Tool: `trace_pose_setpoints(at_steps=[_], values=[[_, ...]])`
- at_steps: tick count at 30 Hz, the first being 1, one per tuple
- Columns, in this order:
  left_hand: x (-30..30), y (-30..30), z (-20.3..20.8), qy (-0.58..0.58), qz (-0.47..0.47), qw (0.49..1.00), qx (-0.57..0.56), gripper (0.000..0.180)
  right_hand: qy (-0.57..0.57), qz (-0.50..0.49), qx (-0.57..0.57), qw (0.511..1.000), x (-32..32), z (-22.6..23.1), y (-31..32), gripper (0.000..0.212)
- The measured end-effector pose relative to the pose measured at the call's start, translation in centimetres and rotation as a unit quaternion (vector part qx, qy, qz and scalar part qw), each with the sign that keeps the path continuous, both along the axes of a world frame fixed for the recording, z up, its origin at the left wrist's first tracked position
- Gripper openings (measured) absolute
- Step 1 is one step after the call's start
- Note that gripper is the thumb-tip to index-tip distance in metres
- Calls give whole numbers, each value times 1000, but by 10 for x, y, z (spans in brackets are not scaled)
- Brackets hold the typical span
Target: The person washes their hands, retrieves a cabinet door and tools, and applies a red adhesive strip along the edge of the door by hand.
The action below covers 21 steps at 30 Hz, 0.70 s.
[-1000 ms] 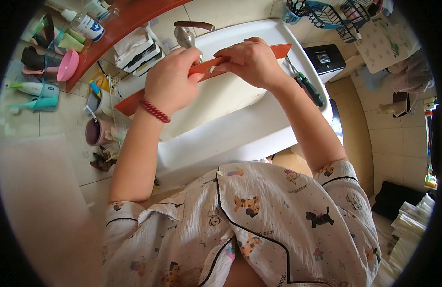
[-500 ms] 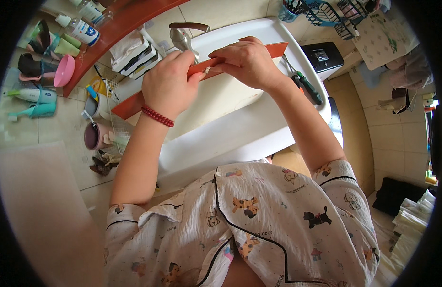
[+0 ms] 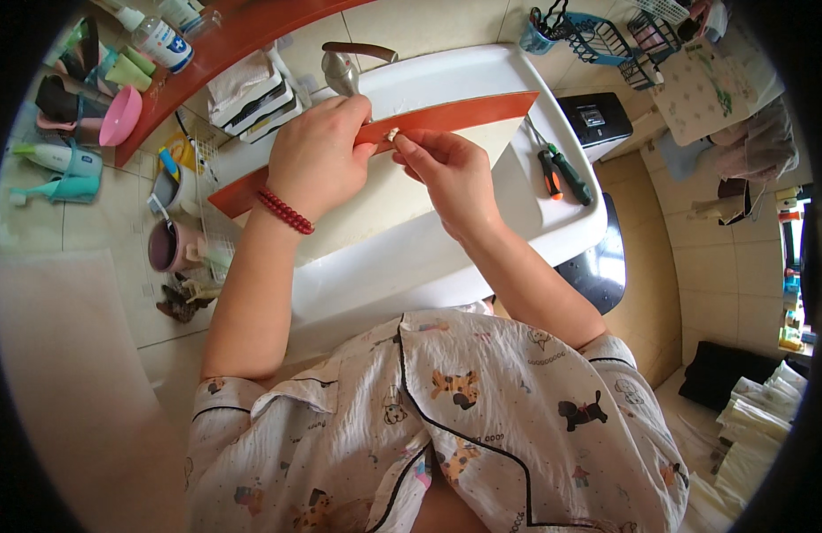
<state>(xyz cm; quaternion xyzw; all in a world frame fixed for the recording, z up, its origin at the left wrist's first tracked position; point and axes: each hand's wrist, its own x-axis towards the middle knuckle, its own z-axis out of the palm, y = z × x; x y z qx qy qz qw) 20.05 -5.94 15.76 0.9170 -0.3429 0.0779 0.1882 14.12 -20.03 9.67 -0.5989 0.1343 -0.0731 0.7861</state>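
A board with a red-brown edge and a cream face (image 3: 469,113) lies slanted across the white washbasin (image 3: 411,249). My left hand (image 3: 320,153), with a red bead bracelet on its wrist, is closed over the board's edge, thumb on the near side. My right hand (image 3: 454,178) pinches a small whitish piece (image 3: 392,135) between thumb and fingertips, right beside the board's edge and my left thumb. Whether that piece is fixed to the board I cannot tell. Two screwdrivers, one orange and black (image 3: 550,175), one green (image 3: 572,178), rest on the basin's right rim.
Behind my left hand stands the tap (image 3: 342,75). Cups with toothbrushes (image 3: 173,247) and a wire rack are at the left, below a red shelf (image 3: 242,49) with bottles. A black box (image 3: 592,120) and wire baskets (image 3: 598,40) are at the right.
My right hand has come off the top of the board's edge and moved down to the near side, now pinching the small whitish piece. My left hand stays on the board.
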Motion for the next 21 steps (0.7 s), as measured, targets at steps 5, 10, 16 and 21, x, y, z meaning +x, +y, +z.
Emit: trace_pose_setpoints(at_steps=[5,10,16,21], values=[[-6,0,-3,-30,-5,999,15,23,86,2,95,992,0,25,4,22],[-13,-1,-3,-51,-3,998,38,20,130,79,-7,988,4,45,-9,16],[-15,-4,-4,-73,-4,996,43,15,91,63,-69,991,5,36,-4,16],[-14,-5,-2,-70,-1,996,46,16,-132,-53,-161,977,-3,-5,12,11]])
